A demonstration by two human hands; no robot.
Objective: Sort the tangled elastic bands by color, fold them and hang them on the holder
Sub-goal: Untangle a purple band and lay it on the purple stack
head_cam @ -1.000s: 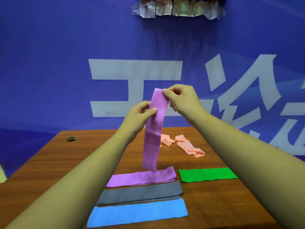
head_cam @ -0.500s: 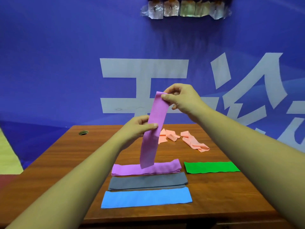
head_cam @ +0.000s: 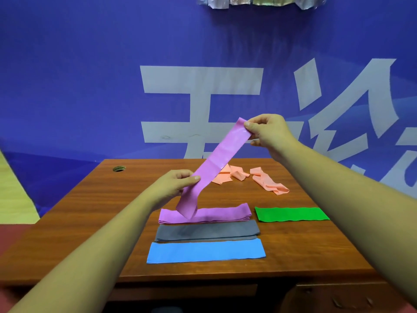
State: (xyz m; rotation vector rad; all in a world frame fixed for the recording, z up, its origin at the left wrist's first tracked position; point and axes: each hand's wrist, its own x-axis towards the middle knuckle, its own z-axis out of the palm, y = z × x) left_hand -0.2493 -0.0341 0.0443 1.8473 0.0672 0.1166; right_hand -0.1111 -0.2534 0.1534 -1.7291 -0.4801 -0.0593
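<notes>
Here, a purple band (head_cam: 222, 159) was held up in the air over the table (head_cam: 90, 211). It was a long flat strip, smooth and a bit shiny near the top, with a crease across its middle. It slanted from high on the right down to the left. The right hand (head_cam: 268, 132) pinched its top end between the thumb and bent fingers. The left hand (head_cam: 173, 187) pinched its edge lower down, with the thumb on the front and the other fingers curled behind. Its loose bottom end curled a little just over a purple pile (head_cam: 216, 214), and I could not tell if they touched.

The purple pile lay flat on the table, folded into a long soft strip with rounded ends. Just in front of it lay a grey band (head_cam: 207, 230), flat and dull, with folded layers showing at its edge. In front of that lay a blue band (head_cam: 205, 250), a neat flat rectangle. A green band (head_cam: 291, 214) lay to the right of the purple pile, flat, with wavy edges. At the back of the table were peach bands (head_cam: 268, 184), crumpled and twisted in two heaps.

The table was brown wood with dark grain lines and a round hole (head_cam: 119, 175) near its back left corner. Behind it was a blue wall (head_cam: 67, 86) with big white signs (head_cam: 200, 80) printed on it. Parts of them were hidden or cut off, so I could not read them. Some shiny crinkled foil (head_cam: 259, 1) hung at the very top.
</notes>
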